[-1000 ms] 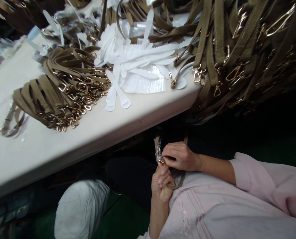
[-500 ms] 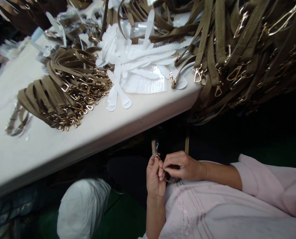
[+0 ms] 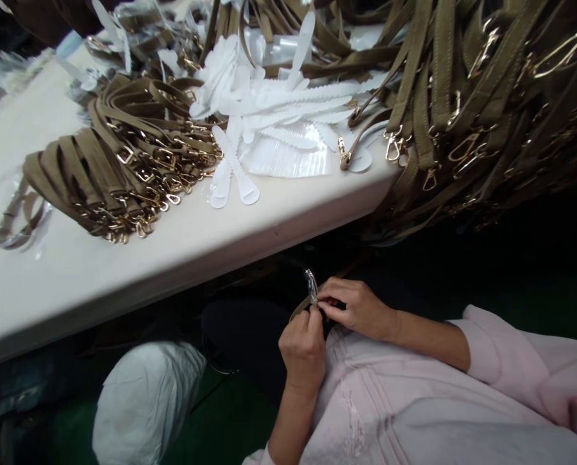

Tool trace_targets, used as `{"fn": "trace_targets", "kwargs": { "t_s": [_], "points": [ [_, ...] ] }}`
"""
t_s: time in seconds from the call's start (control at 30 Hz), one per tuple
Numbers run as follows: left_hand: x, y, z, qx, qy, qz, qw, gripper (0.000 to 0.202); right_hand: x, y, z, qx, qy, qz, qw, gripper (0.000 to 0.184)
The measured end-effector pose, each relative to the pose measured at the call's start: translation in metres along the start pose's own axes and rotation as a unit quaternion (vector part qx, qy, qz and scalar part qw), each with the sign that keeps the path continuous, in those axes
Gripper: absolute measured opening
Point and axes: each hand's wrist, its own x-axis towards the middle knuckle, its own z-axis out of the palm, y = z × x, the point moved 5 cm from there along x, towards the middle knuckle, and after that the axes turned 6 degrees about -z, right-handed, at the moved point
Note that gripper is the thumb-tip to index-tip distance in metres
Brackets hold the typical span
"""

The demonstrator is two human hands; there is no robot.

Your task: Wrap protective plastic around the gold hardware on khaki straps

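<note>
Both hands meet in front of my lap, below the table edge. My left hand point(image 3: 302, 349) is closed in a fist around a narrow brown strap point(image 3: 300, 308), whose loop shows just above the knuckles. My right hand point(image 3: 358, 307) pinches the same strap with thumb and fingertips, touching the left hand's fingertips. A shiny end piece point(image 3: 311, 283) sticks up from between the fingers; it looks like metal or clear plastic wrap, I cannot tell which. The rest of the strap is hidden by the hands and the dark background.
On the white table point(image 3: 181, 258) lie bundled brown straps point(image 3: 79, 174) with gold clasps, white slips point(image 3: 234, 171) and clear plastic bags point(image 3: 288, 158). More straps point(image 3: 443, 84) hang over the table's right end. A white-covered rounded object point(image 3: 145, 400) stands at lower left.
My left hand has turned from palm up to knuckles up, gripping the strap. The shiny end now points up between the fingers. The view has shifted slightly.
</note>
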Motion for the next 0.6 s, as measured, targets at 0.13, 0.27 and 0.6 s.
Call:
{"fn": "trace_targets", "kwargs": {
  "t_s": [0.13, 0.27, 0.6],
  "points": [
    [0.001, 0.0, 0.0, 0.044, -0.021, 0.076, 0.996, 0.016, -0.004, 0.003, 0.007, -0.099, -0.034, -0.031, 0.994, 0.014],
    [0.003, -0.001, 0.0, 0.036, -0.029, 0.099, 0.994, 0.014, -0.004, 0.005, 0.011, -0.155, -0.03, -0.049, 0.986, 0.019],
    [0.001, 0.01, 0.015, 0.011, -0.051, -0.009, 0.999, 0.022, -0.01, 0.004, 0.009, -0.107, -0.006, -0.083, 0.991, 0.018]
  ]
}}
